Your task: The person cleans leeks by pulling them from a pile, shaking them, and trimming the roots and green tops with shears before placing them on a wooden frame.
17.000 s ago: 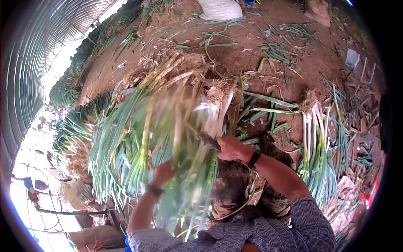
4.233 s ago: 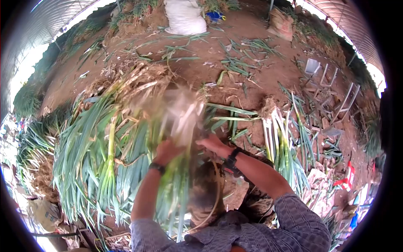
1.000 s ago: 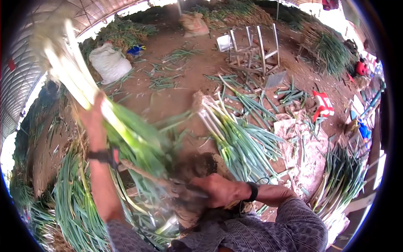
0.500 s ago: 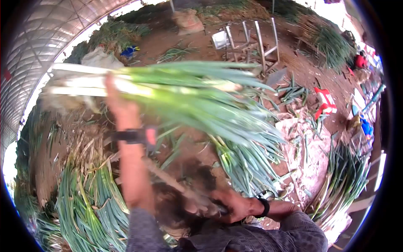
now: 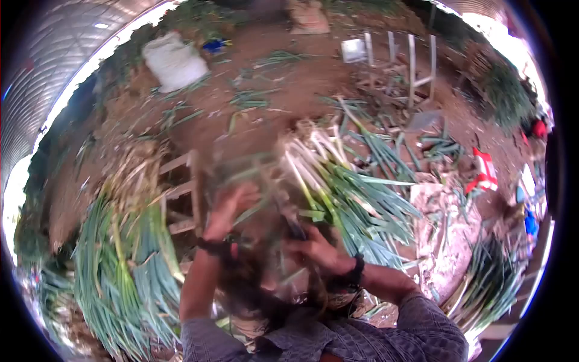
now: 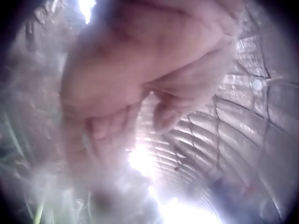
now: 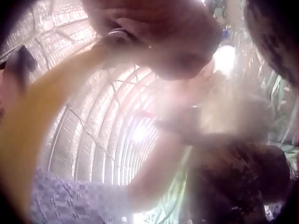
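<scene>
My left hand [image 5: 232, 208], blurred, is over my lap with fingers apart and nothing visible in them. Its fingers bend loosely in the left wrist view. My right hand [image 5: 322, 250] grips a dark air gun [image 5: 295, 229], whose nozzle points forward and away from me. A yellow hose [image 7: 32, 116] runs from that hand in the right wrist view. Just beyond the right hand lies a pile of green onions [image 5: 356, 199], white ends and roots facing away. On the left, a bigger heap of green onions [image 5: 120, 265] hangs with its leaves toward me.
A wooden rack [image 5: 194, 190] stands beside the left heap. To the right are a pinkish sheet [image 5: 449, 235], a red-and-white bag [image 5: 482, 172] and more green onions [image 5: 491, 268]. Metal-legged frames [image 5: 413, 69] and a white sack [image 5: 175, 63] stand farther off. Loose leaves litter the dirt floor.
The left hand has swung a bunch of green onions from left to right and let it go on the right-hand pile. That hand is back near the lap; the right hand has risen slightly.
</scene>
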A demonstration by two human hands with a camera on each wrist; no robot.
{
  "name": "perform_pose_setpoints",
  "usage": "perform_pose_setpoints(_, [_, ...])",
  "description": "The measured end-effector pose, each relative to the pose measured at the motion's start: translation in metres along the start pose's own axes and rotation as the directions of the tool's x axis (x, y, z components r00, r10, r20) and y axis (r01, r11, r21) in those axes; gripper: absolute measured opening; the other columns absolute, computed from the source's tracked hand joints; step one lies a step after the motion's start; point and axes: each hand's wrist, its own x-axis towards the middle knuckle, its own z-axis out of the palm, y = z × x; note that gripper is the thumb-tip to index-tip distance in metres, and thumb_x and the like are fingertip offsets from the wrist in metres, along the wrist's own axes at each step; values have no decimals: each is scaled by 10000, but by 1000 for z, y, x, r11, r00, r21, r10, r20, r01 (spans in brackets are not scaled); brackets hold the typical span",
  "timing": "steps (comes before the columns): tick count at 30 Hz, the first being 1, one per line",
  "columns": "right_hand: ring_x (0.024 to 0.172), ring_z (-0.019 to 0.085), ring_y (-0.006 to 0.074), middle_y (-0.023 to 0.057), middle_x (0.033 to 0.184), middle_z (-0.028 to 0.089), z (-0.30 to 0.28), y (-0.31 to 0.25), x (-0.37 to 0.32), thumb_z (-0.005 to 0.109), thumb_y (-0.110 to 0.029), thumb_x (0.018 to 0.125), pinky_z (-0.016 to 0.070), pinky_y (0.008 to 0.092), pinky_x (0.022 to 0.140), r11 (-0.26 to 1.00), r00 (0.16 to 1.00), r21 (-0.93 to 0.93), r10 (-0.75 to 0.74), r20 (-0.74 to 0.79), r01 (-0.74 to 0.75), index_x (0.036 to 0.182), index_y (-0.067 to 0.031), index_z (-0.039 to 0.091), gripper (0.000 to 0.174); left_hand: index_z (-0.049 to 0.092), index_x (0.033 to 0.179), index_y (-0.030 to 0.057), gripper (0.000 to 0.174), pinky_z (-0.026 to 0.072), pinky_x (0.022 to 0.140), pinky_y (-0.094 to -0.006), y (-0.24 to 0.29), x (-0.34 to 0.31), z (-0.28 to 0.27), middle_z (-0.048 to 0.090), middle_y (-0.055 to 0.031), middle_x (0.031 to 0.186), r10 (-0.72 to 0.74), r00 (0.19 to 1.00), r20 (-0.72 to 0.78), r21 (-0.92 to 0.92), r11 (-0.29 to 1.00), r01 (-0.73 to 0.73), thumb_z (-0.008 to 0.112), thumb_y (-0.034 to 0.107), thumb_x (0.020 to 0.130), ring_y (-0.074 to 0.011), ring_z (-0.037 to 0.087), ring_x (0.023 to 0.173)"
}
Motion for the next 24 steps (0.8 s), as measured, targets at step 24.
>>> perform_pose_setpoints(24, [435,468,78,4,600,518,136,98,245,619,-233,919,343,236,377,844,761,-145,531,373,-517,870,-63,556,188,469,1310,14,540,448,959,-502,-82,-42,-406,582,-304,1207,97,798,-595,777,326,539,622,258,854,-455,546,1135])
